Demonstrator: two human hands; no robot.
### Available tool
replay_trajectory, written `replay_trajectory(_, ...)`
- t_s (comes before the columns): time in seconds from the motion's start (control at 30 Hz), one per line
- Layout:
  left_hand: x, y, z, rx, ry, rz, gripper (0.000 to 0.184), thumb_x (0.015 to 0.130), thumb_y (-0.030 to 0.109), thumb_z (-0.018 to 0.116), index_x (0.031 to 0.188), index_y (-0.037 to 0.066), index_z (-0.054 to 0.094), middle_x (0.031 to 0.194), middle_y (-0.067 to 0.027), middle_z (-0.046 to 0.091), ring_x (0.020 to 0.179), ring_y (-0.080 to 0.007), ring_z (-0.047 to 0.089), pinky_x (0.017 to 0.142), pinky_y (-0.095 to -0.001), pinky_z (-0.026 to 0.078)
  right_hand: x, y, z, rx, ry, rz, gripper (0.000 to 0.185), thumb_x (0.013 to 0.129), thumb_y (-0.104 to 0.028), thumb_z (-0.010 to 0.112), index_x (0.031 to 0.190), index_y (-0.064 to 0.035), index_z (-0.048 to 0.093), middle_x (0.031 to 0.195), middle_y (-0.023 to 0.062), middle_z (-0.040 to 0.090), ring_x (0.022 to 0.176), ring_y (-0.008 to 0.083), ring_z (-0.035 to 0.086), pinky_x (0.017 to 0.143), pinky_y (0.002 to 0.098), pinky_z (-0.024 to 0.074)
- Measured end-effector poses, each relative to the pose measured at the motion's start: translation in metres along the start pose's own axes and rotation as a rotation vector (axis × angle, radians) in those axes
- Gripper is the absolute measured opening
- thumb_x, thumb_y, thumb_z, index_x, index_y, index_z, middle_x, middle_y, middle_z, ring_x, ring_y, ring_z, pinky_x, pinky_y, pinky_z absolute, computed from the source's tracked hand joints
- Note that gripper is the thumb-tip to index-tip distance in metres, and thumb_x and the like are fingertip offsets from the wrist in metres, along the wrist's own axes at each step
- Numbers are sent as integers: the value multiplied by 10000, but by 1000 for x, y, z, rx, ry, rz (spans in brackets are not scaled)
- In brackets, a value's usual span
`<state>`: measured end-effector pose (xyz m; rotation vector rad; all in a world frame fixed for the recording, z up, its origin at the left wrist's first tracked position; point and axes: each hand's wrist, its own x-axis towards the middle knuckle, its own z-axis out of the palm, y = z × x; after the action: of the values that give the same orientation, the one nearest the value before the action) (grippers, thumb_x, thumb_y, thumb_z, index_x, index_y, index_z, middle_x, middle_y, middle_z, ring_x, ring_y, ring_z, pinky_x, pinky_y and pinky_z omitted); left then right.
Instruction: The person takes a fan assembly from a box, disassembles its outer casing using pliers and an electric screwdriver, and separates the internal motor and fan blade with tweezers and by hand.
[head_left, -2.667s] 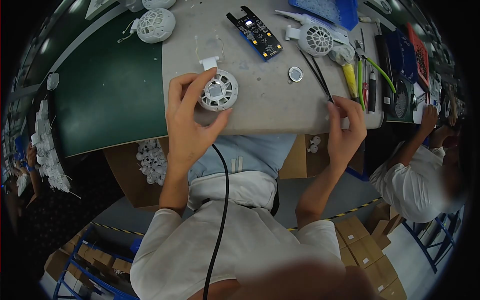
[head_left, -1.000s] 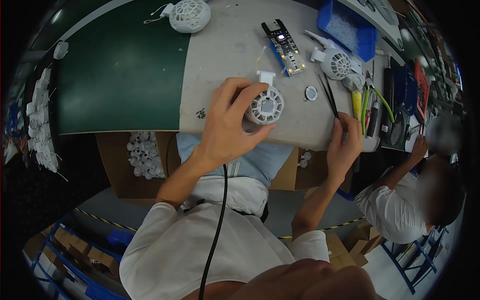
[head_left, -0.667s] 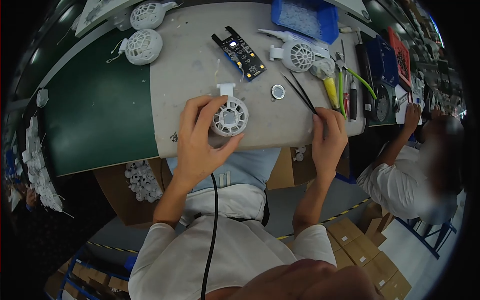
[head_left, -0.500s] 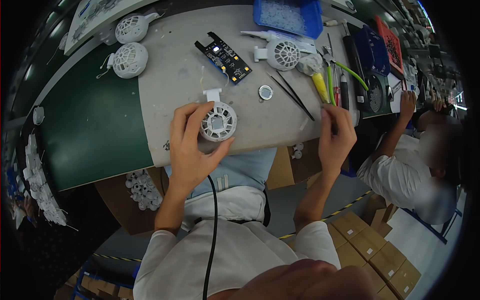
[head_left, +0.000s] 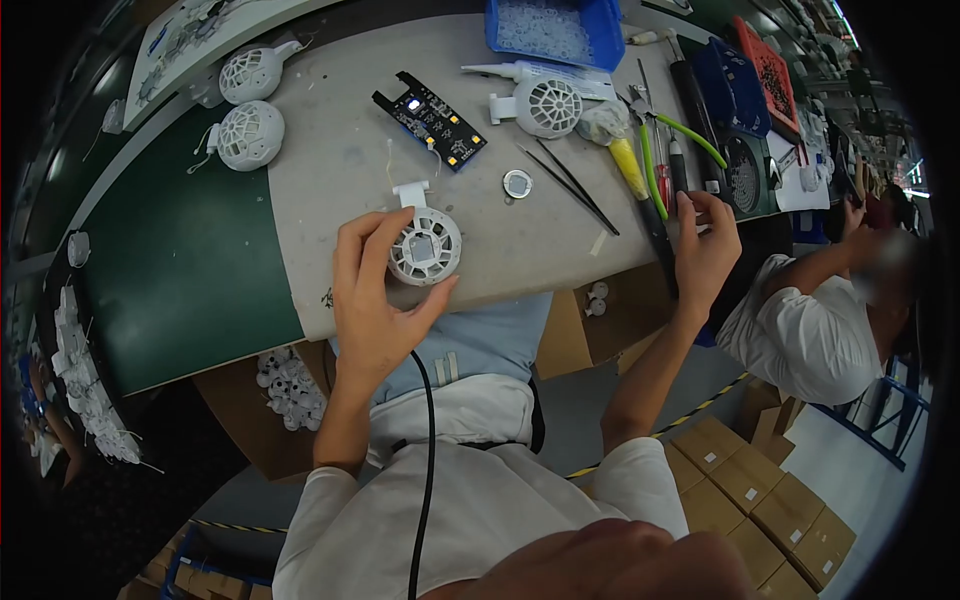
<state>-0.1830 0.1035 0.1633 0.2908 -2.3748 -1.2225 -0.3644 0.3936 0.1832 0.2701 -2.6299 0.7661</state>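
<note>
The thumb and fingers of my left hand (head_left: 375, 285) are closed around the rim of a white round slotted housing (head_left: 425, 246), which has a square grey centre and a white stem pointing away from me. My right hand (head_left: 708, 240) is at the right edge of the worktop, its thumb and fingertips closed at the near end of a black-handled tool (head_left: 677, 165). Black tweezers (head_left: 575, 188) lie on the worktop between my hands, beside a small round metal disc (head_left: 517, 184). A black circuit board (head_left: 430, 122) with lit yellow spots lies beyond the housing.
Another white housing (head_left: 549, 108), green-handled pliers (head_left: 690, 139) and a yellow tube (head_left: 628, 167) lie at the back right, near a blue tray (head_left: 615, 35). Two white housings are at the back left. A co-worker (head_left: 815, 330) sits at right; cartons (head_left: 785, 500) stand behind.
My right hand has let go of the tweezers, now lying on the worktop, and moved right to the black-handled tool. My left hand still holds the housing. The view has shifted.
</note>
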Motion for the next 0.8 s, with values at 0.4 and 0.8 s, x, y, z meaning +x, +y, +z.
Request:
replay_trajectory(0.4, -3, -5, 0, 1, 20, -5, 613, 634, 148, 837, 1197, 71, 608, 1157, -126, 518, 1015, -324, 541, 863, -407, 463, 33, 5, 8, -167, -341, 112, 286, 825, -291, 731, 924, -23, 730, 646, 93, 642, 601, 141, 608, 620, 308, 479)
replay_trajectory(0.8, 0, 2, 0, -15, 19, 47, 622, 648, 63, 825, 1225, 32, 595, 1148, -126, 516, 999, -271, 584, 797, -346, 511, 45, 54, -33, -101, 41, 285, 330, 841, -288, 741, 969, 15, 713, 773, 92, 684, 670, 133, 623, 680, 286, 502)
